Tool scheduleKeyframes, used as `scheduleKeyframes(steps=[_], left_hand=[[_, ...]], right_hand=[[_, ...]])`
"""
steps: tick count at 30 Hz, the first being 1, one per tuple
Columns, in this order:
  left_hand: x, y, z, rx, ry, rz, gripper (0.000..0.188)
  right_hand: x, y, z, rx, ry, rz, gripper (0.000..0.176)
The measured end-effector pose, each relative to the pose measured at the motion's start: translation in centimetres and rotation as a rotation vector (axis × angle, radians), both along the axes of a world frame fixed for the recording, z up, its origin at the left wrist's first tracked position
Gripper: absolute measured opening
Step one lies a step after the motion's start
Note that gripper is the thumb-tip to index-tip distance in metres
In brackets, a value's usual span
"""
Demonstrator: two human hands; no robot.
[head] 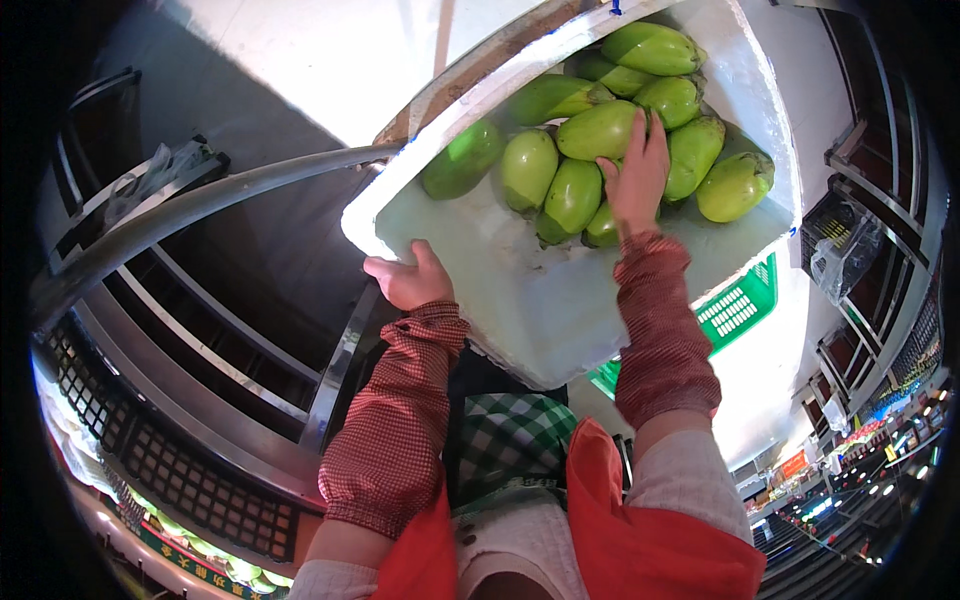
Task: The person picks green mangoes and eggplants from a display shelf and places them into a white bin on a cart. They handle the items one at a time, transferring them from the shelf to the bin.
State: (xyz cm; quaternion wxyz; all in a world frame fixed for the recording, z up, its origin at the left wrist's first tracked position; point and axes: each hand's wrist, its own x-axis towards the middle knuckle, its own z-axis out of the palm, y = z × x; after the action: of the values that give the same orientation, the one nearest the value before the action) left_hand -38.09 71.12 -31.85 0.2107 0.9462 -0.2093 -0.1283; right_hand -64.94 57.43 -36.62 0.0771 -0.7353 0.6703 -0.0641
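Observation:
A white foam box (517,315) lies tilted before me, with several oblong green fruits that look like papayas gathered towards its far side. My left hand (415,279) grips the box's near left rim, thumb raised. My right hand (639,176) reaches into the box and clasps the stem-side end of one green fruit (596,131), thumb below it and fingers over its right end. Another fruit (694,157) lies right beside those fingers. At the left of the group is a darker green fruit (463,159). Part of a lower fruit (600,226) is hidden by my right hand.
A curved metal rail (247,184) runs to the box's left side. Below it stand a metal rack (217,315) and black plastic grating (180,472). A green plastic basket (739,311) shows under the box's right side. A black crate with plastic bags (836,236) stands far right.

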Motion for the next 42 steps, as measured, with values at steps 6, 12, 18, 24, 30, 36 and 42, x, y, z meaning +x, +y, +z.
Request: scheduleKeyframes(steps=[6, 12, 18, 24, 30, 36, 42], left_hand=[[0.0, 0.0, 0.1, -0.012, 0.035, 0.013, 0.045], [-0.1, 0.2, 0.1, -0.044, -0.013, -0.030, 0.044], [0.0, 0.2, 0.2, 0.005, 0.001, -0.024, 0.049], [-0.1, 0.2, 0.1, -0.031, 0.038, 0.004, 0.048], [-0.1, -0.1, 0.6, 0.009, 0.058, 0.012, 0.049], [-0.3, 0.0, 0.5, -0.006, 0.032, 0.016, 0.049], [-0.1, 0.1, 0.1, -0.020, 0.028, 0.007, 0.047]], right_hand=[[9.7, 8.2, -5.0, 0.291, -0.365, -0.357, 0.072], [16.6, 5.4, -8.6, 0.388, 0.032, -0.675, 0.104], [15.9, 4.3, -7.1, 0.512, -0.037, -0.757, 0.108], [15.1, 6.0, -7.5, 0.273, -0.124, -0.624, 0.096], [18.9, 8.0, -8.0, 0.213, -0.422, -0.577, 0.077], [24.0, 6.5, -11.5, 0.501, -1.445, -1.067, 0.061], [20.7, 5.4, -7.1, 0.780, -1.419, -1.191, 0.065]])
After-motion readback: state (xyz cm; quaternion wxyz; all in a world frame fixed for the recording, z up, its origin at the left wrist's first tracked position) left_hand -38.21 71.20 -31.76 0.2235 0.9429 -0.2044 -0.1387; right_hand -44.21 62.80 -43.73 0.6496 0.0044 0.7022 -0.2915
